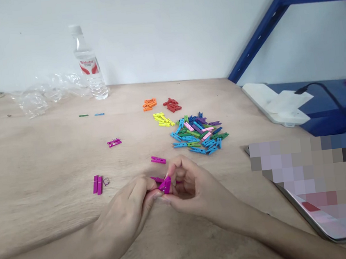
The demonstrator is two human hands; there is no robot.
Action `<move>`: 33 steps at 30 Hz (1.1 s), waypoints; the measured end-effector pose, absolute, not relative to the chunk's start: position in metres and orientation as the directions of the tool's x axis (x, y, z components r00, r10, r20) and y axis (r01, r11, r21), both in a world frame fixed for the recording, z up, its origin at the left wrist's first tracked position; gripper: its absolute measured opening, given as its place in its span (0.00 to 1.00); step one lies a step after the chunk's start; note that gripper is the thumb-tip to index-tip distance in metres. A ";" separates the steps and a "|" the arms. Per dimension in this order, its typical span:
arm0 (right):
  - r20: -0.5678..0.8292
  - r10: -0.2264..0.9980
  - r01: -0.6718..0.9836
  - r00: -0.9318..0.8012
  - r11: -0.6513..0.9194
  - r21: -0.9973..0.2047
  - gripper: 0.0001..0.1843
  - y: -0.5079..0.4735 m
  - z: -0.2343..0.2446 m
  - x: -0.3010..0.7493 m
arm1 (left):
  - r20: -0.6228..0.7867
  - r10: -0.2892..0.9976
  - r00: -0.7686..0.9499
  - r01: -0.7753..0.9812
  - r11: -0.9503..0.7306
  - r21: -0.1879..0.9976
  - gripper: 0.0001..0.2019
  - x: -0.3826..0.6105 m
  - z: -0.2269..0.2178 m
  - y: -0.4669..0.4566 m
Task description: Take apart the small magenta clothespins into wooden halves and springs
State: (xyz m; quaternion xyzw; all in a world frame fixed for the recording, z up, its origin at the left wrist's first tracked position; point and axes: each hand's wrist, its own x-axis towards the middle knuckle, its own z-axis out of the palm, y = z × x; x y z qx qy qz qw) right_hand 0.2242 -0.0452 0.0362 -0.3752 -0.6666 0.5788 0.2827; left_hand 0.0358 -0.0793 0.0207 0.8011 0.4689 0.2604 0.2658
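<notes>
Wooden table (pixel 40 160) across mid & lower frame. My L hand (pixel 127 208) & R hand (pixel 194 187) meet low ctr. Water bottle (pixel 89 66), upper L; mixed-colour peg pile (pixel 195 126) just R of ctr. Magenta peg (pixel 165 185), lower ctr (can't tell if whole): both hands' fingertips (pixel 153 196) pinched nearly closed on it. Two magenta peg halves (pixel 99 185), L of ctr, w/ wire spring (pixel 106 181) just beside.

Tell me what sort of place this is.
Probably an indoor workspace, though I can't tell whether it's a workshop or a home. A wooden tabletop meeting a white wall, the blue frame and the pile of coloured pegs suggest it.
</notes>
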 end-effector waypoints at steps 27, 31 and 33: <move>-0.195 0.744 0.167 -0.639 -0.113 -0.979 0.18 -0.035 0.035 0.236 | -0.047 0.839 0.542 0.549 -0.310 0.776 0.13 0.038 0.033 -0.071; -0.194 0.748 0.258 -0.635 -0.031 -0.966 0.16 -0.035 0.044 0.239 | -0.068 0.823 0.563 0.527 -0.295 0.797 0.13 0.037 0.034 -0.072; -0.212 0.736 0.316 -0.643 0.003 -0.949 0.15 -0.035 0.049 0.243 | -0.058 0.816 0.575 0.500 -0.293 0.815 0.12 0.036 0.035 -0.072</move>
